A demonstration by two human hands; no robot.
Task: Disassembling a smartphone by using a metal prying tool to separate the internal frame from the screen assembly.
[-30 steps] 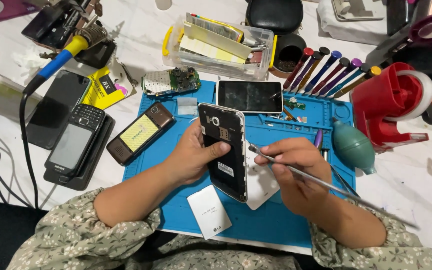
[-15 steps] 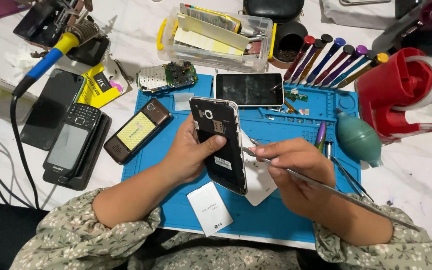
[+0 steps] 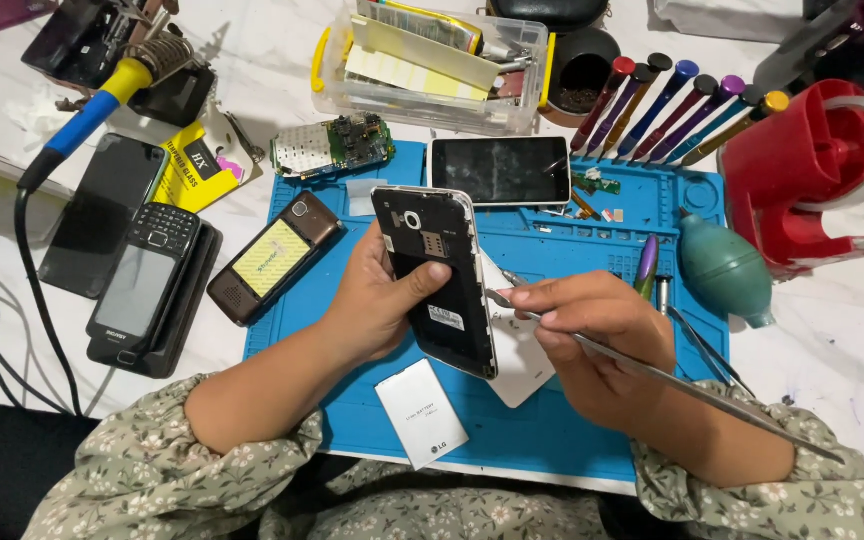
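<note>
My left hand (image 3: 377,300) grips a black smartphone (image 3: 434,275) with its back cover off, held tilted above the blue repair mat (image 3: 592,235). My right hand (image 3: 597,335) holds a long thin metal pry tool (image 3: 672,380), whose tip touches the phone's right edge. A white back cover (image 3: 517,350) lies under the phone, partly hidden. A white battery (image 3: 422,412) rests on the mat near its front edge.
A second black phone (image 3: 497,170) and a brown phone (image 3: 272,258) lie on the mat. Left are other phones (image 3: 142,285), a circuit board (image 3: 332,145) and a soldering iron (image 3: 102,100). Screwdrivers (image 3: 672,105), a green blower (image 3: 722,268) and a red tape dispenser (image 3: 812,170) stand right.
Both hands stay on the phone. The tool's tip has come slightly closer against the phone's right edge; the view has shifted a little.
</note>
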